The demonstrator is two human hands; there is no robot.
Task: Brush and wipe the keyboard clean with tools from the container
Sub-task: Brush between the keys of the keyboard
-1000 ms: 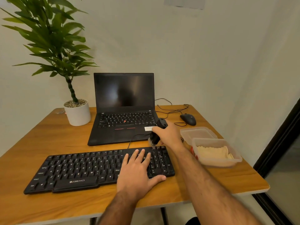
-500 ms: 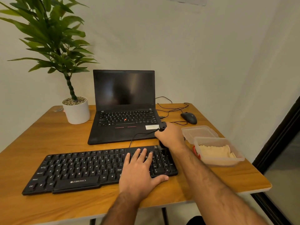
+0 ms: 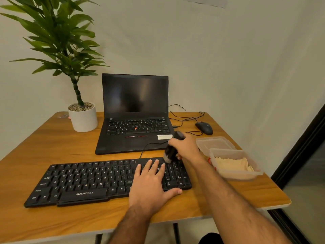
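A black keyboard lies along the front of the wooden table. My left hand rests flat on its right part, fingers spread, thumb at the front edge. My right hand grips a black brush, held tilted with its pale bristles touching the keys at the keyboard's far right corner. To the right stands a clear plastic container with a beige cloth inside; its lid lies just behind it.
An open black laptop stands behind the keyboard, with a cable running to the keyboard. A potted plant is at the back left. A black mouse and loose wires lie at the back right. The table's right edge is near the container.
My right hand has swung the brush: the bristles dipped behind my hand half a second ago and now show again on the keyboard's far right keys. My left hand stayed put.
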